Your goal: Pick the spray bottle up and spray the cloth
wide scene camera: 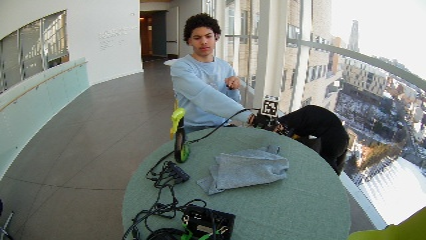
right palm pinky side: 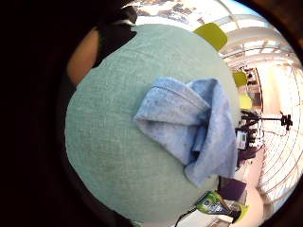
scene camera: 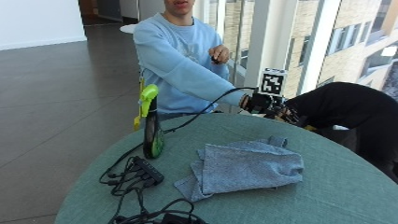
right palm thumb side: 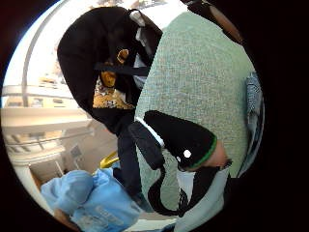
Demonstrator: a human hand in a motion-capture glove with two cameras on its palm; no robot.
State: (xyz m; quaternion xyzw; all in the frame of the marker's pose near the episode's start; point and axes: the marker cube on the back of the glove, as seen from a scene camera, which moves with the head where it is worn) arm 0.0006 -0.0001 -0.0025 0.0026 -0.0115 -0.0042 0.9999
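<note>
Round and covered in a woven green fabric, the table (scene camera: 348,186) stands beside tall windows on a dark polished floor. A person in a light blue sweatshirt sits at its far edge. The gloved right hand (scene camera: 268,105) hangs above the table edge nearest the person, well apart from both task items; it appears small and partly masked by its own fittings, so whether the fingers are extended or curled cannot be determined. The bare left hand (scene camera: 219,52) is raised at chest height. The cloth (scene camera: 245,168) is a grey-blue terry rectangle, loosely folded with rumpled edges, lying flat near the middle of the table. The spray bottle (scene camera: 151,122) stands upright near the table edge, beside the cloth but not touching it; it has a dark body, a green label and a lime-green trigger head. A black power block (scene camera: 148,170) with tangled cables lies on the table just in front of the bottle. A black bag (scene camera: 351,109) rests beyond the far rim, partly cut off.
</note>
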